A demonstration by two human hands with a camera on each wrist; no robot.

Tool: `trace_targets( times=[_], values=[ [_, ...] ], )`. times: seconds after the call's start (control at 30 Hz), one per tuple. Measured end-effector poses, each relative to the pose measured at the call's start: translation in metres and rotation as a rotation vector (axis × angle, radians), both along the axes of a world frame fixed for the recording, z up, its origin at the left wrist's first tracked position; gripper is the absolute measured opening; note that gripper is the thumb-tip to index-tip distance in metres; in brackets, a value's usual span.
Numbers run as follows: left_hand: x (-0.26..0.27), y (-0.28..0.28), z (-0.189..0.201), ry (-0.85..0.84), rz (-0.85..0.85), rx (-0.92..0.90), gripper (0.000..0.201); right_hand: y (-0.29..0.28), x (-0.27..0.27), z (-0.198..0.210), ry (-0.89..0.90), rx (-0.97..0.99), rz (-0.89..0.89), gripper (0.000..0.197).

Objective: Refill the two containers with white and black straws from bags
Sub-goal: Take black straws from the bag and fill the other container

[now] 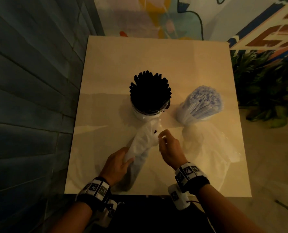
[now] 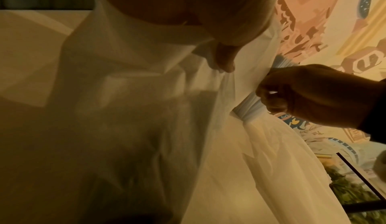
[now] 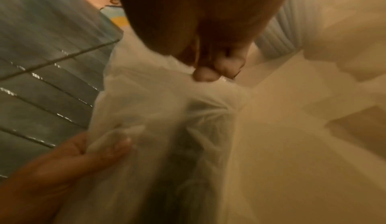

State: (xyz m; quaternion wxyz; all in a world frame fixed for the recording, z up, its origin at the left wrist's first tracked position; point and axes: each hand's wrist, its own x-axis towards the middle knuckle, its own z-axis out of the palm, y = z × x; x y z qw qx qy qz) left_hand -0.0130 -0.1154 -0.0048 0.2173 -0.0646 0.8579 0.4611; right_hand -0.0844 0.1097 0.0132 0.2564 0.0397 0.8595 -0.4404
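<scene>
A clear jar [image 1: 146,113] packed with black straws [image 1: 150,89] stands upright mid-table. Just in front of it lies a white translucent plastic bag [image 1: 140,143]; something dark shows through its near end. My left hand [image 1: 126,158] grips the bag's side, with its thumb [image 2: 226,62] pressed on the plastic. My right hand [image 1: 161,138] pinches the bag's bunched top between its fingertips [image 3: 205,75]. A bundle of white straws [image 1: 202,103] sits wrapped in clear plastic at the right, and it is also seen as the white straws [image 3: 277,34] beyond my right hand.
The cream table [image 1: 106,73] is bare at the back and left. Loose clear plastic [image 1: 212,148] spreads over its near right. A tiled wall [image 1: 30,81] runs along the left, and green plants [image 1: 265,89] stand off the right edge.
</scene>
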Motion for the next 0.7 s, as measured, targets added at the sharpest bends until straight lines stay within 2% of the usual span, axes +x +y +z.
trace_targets(
  times=[0.07, 0.13, 0.17, 0.23, 0.33, 0.37, 0.43, 0.5, 0.57, 0.6, 0.67, 0.7],
  values=[
    [0.000, -0.001, 0.001, 0.004, -0.016, 0.002, 0.028, 0.003, 0.002, -0.003, 0.207, 0.082, -0.003, 0.020],
    [0.001, -0.002, 0.000, -0.012, -0.042, 0.009, 0.027, 0.006, 0.001, -0.007, 0.365, 0.111, 0.153, 0.035],
    [0.001, -0.002, 0.001, -0.016, -0.047, 0.011, 0.026, 0.006, -0.001, -0.007, 0.385, 0.078, 0.219, 0.042],
    [0.001, -0.002, 0.001, -0.009, -0.049, 0.006, 0.027, 0.005, -0.006, 0.000, 0.294, -0.072, 0.259, 0.043],
    [0.004, -0.005, 0.001, 0.004, -0.038, -0.011, 0.042, 0.004, -0.009, 0.001, 0.087, -0.235, 0.229, 0.028],
    [0.005, -0.004, 0.002, 0.001, -0.028, -0.014, 0.044, 0.006, -0.007, -0.002, 0.016, -0.274, 0.195, 0.024],
    [0.003, -0.001, 0.009, -0.027, 0.017, -0.005, 0.035, 0.005, -0.001, -0.008, -0.105, -0.371, 0.099, 0.020],
    [0.001, 0.002, 0.016, -0.057, 0.055, -0.005, 0.031, 0.002, 0.002, -0.013, -0.200, -0.433, -0.052, 0.023],
    [0.003, 0.002, 0.016, -0.084, 0.130, -0.006, 0.037, 0.006, 0.011, -0.012, -0.264, -0.461, -0.192, 0.024],
    [0.004, 0.001, 0.015, -0.071, 0.160, 0.005, 0.034, 0.007, 0.015, -0.012, -0.295, -0.445, -0.200, 0.023],
    [0.008, 0.001, 0.013, 0.009, 0.194, 0.044, 0.034, 0.009, 0.017, -0.023, -0.316, -0.295, -0.080, 0.030],
    [0.010, 0.003, 0.009, 0.047, 0.190, 0.062, 0.041, -0.002, 0.012, -0.018, -0.360, -0.208, 0.071, 0.037]
  ],
)
